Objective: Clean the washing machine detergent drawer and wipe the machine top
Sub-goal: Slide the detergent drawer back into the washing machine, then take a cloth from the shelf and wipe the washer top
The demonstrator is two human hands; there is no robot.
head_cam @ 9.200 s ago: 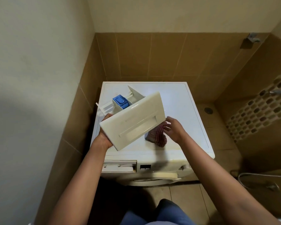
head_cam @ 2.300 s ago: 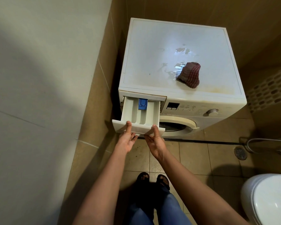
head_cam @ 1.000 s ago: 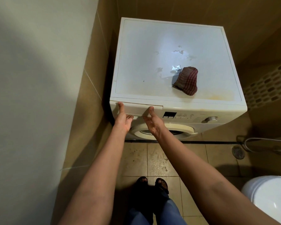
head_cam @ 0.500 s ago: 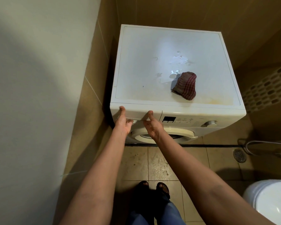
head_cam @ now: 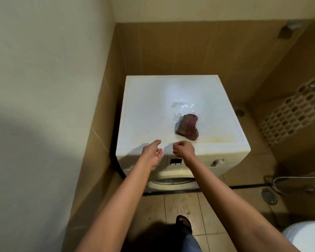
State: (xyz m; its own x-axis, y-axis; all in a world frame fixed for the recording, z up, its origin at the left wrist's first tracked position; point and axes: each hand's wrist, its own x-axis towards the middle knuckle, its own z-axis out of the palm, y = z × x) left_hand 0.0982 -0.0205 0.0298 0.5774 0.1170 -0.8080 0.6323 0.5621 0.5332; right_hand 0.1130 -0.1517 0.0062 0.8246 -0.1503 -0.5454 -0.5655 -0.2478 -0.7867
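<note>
Head view shows the checked cloth [head_cam: 187, 128] bunched on the machine top [head_cam: 149, 113], right of centre toward the front edge, beside a small wet patch [head_cam: 184, 107]. It looks soft, light and probably damp, so it should gather easily if pinched at its raised hump. Both hands hover at the front edge holding nothing: left hand [head_cam: 152, 151] loosely spread, right hand [head_cam: 184, 149] loosely curled. Bare room lies left and behind; walls close off the back and left edges
</note>
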